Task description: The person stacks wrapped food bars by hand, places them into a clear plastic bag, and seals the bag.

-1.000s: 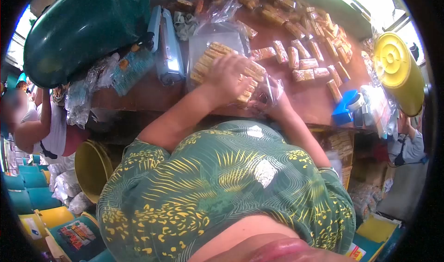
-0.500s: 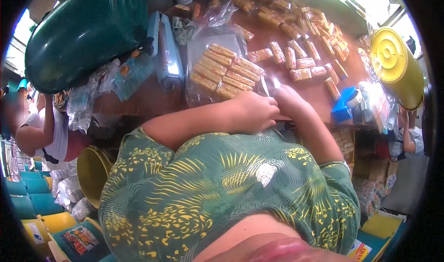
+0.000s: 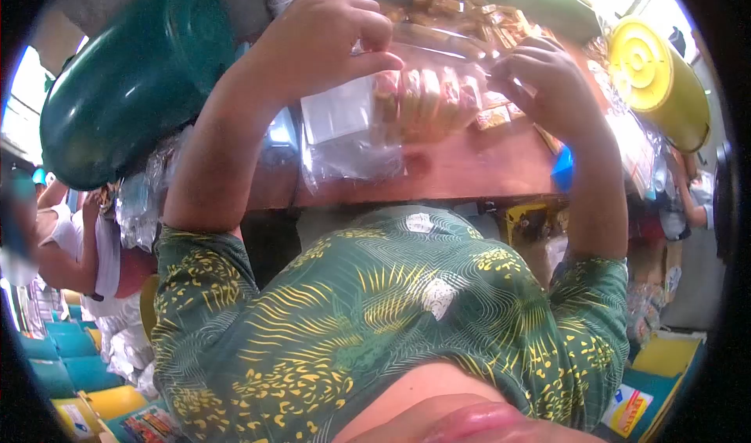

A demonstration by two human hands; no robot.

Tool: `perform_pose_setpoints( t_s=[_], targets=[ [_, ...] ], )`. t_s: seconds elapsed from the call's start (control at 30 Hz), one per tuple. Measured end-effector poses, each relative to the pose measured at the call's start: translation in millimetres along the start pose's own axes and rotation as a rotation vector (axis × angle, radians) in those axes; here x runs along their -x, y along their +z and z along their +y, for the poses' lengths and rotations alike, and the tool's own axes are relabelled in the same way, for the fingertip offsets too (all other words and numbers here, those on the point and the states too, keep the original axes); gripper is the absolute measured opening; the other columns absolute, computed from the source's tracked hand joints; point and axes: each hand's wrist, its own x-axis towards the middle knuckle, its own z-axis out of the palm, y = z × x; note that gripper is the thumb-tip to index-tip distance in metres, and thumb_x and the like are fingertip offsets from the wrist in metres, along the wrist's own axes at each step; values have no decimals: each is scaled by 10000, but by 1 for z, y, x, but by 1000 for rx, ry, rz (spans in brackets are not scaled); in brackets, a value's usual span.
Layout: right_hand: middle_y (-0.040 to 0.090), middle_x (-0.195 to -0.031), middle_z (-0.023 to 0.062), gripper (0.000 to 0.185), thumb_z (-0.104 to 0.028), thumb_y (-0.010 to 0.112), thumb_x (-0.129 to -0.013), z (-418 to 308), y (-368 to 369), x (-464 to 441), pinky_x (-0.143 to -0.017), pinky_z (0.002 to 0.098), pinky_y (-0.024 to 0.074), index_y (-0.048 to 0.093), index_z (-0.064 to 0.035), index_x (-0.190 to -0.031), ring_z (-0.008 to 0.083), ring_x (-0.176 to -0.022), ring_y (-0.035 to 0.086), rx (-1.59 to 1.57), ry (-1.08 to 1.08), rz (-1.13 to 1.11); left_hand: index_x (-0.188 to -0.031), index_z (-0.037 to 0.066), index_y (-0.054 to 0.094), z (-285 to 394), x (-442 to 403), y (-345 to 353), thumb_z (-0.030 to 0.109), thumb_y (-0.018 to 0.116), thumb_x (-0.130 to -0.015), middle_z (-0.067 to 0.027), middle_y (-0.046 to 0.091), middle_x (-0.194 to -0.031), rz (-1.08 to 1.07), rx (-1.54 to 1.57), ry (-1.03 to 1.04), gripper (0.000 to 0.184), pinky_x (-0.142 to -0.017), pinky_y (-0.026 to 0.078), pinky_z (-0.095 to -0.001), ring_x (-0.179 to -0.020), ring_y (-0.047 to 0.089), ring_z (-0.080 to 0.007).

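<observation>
Plastic bag (image 3: 440,53), clear and glossy, hangs over the smooth reddish-brown counter (image 3: 469,169), oblong golden bars (image 3: 429,95) side by side inside. Left hand (image 3: 336,40), fingers curled, pinches its left upper edge; right hand (image 3: 544,75) grips the right edge narrowly. Flat translucent sleeves (image 3: 340,116) lie left, wrapped bars (image 3: 504,27) heaped on the far side.

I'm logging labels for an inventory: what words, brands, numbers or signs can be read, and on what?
No text reads with certainty.
Lower-right label: red lettering, too blurred.
Lower-left picture label: too blurred.
White sticker beside it: too small.
Bagged bars: reddish markings, too blurred.
</observation>
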Motion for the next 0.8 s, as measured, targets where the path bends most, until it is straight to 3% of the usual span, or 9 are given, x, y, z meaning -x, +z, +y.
perform_pose_setpoints(
  t_s=[0.17,0.23,0.3,0.33,0.37,0.4,0.5,0.6,0.8],
  targets=[
    [686,-820,64,76,-165,723,-863,0,-7,28,-770,397,519,701,-95,-881,283,-833,659,-125,123,29,-747,76,648,12,-6,38,332,812,-784,-60,641,-890,233,116,114,307,-877,462,-423,-973,607,-282],
    [658,-1081,102,353,-200,815,-804,-4,2,51,-877,393,516,664,-87,-1102,262,-1024,635,-254,236,111,-723,76,644,23,-1,49,333,815,-782,-65,640,-945,300,157,69,314,-879,460,-420,-1013,595,-292],
    [581,-1328,130,602,-164,854,-777,-6,38,75,-1001,392,504,569,-63,-1298,250,-1206,580,-408,246,364,-934,74,637,27,1,71,304,853,-741,-77,630,-1060,547,380,13,370,-962,437,-413,-1062,594,-263],
    [401,-1507,129,899,-188,898,-739,-5,64,95,-1081,414,463,377,-35,-1455,249,-1345,456,-698,325,368,-1039,73,633,31,6,88,290,873,-720,-84,624,-1117,669,489,-26,454,-1003,426,-409,-1087,594,-249],
    [430,-1483,127,895,-164,893,-741,-15,86,102,-1074,412,466,373,-27,-1456,243,-1330,472,-880,420,389,-1144,72,630,36,12,107,276,892,-699,-90,619,-1175,792,594,-68,555,-1044,414,-406,-1111,593,-235],
    [459,-1460,124,891,-139,888,-744,-30,105,104,-1067,410,470,368,-18,-1457,237,-1314,489,-1062,514,413,-1334,39,508,48,25,146,263,905,-718,-124,549,-1336,678,995,-288,767,-1067,428,-384,-1163,580,-205],
    [566,-1353,97,810,-86,878,-750,-43,143,113,-1050,400,476,417,-12,-1412,218,-1260,546,-1271,682,367,-1358,27,497,75,45,182,216,883,-768,-105,581,-1323,169,1387,-551,730,-1010,482,-355,-1161,586,-182],
    [617,-1289,81,714,-19,842,-770,-40,139,109,-1027,382,493,457,-16,-1372,200,-1208,589,-1264,736,296,-1389,4,448,65,43,192,81,836,-814,-112,617,-1302,108,1355,-511,698,-1019,499,-363,-1157,622,-189],
    [635,-1230,79,650,18,800,-804,-42,132,98,-970,348,521,471,-19,-1363,180,-1133,621,-1217,689,313,-1315,9,535,53,36,184,131,778,-884,-78,661,-1232,40,1472,-395,509,-955,524,-337,-1103,637,-157]
  ],
)
